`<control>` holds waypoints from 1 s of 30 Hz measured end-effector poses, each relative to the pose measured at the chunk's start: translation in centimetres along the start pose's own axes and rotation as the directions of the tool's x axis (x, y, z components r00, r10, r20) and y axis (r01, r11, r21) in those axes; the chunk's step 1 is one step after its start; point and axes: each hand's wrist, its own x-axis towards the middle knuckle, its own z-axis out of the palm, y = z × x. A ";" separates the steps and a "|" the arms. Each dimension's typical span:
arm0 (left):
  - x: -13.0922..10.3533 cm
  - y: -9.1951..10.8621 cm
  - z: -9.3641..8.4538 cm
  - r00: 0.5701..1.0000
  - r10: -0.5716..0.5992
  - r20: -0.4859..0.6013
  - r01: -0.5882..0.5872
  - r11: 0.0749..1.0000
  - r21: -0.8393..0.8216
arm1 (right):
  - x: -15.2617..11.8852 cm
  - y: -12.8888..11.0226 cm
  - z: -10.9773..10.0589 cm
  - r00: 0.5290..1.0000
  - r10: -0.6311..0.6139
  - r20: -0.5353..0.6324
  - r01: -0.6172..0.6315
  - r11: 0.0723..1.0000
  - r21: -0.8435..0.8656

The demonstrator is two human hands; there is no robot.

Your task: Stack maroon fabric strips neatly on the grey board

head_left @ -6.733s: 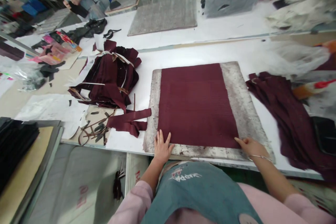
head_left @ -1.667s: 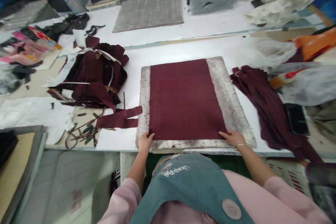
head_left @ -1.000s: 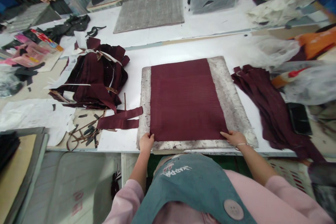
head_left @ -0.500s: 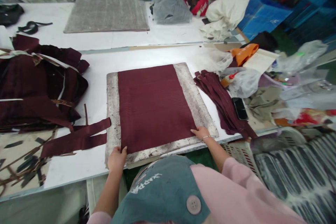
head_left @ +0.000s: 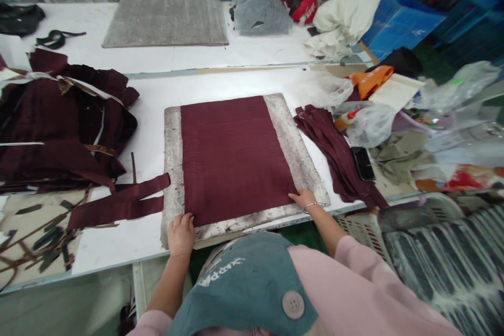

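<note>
A maroon fabric sheet (head_left: pixel 236 157) lies flat on a worn grey board (head_left: pixel 173 168), with bare board showing along its left, right and near sides. My left hand (head_left: pixel 181 232) is closed at the sheet's near left corner, fingers curled over the edge. At the near right corner, my right hand (head_left: pixel 305 199), with a bracelet at the wrist, pinches the sheet's edge between thumb and fingers. Left of the board lie cut maroon strips (head_left: pixel 118 207). A bunch of longer maroon strips (head_left: pixel 334 155) spreads out on the right.
A tied maroon bundle (head_left: pixel 66 126) sits at the left above dark scraps (head_left: pixel 49 239). To the right are a phone (head_left: pixel 363 163), a glue bottle (head_left: pixel 346 119), plastic bags (head_left: pixel 372 123) and a crate (head_left: pixel 364 231) below the edge. Another grey board (head_left: pixel 167 21) lies behind.
The view has shifted slightly, so things sit a little further right. My left hand's fingers have curled in more at the corner; the right hand stays at its corner.
</note>
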 end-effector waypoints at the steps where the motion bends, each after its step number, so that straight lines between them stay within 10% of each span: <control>1: -0.2 0.2 -0.1 1.000 -0.005 0.006 0.005 1.000 0.016 | 0.0 -0.1 0.0 1.000 0.002 0.000 -0.002 1.000 -0.014; 14: -3.9 2.0 -0.4 0.999 -0.008 -0.031 0.013 0.987 0.157 | -1.6 0.2 -2.0 0.997 0.069 -0.043 -0.074 0.989 -0.131; 20: -4.2 1.9 -0.1 0.999 -0.022 0.047 0.015 0.988 0.154 | -4.1 -0.1 -1.2 0.952 -0.055 -0.302 0.014 0.991 -0.136; 22: -4.3 2.0 0.0 0.998 -0.037 0.060 0.028 0.989 0.145 | -5.2 -1.9 0.5 0.864 -0.337 -0.373 0.290 0.940 -0.177; 26: -4.3 2.3 0.1 0.995 -0.064 0.081 0.051 0.987 0.153 | -6.5 -6.7 5.0 0.503 -0.849 -0.162 0.797 0.529 -0.292; 30: -4.4 2.2 0.2 0.994 -0.054 0.099 0.035 0.984 0.177 | -6.1 -7.5 6.9 0.419 -0.908 0.011 0.865 0.396 -0.309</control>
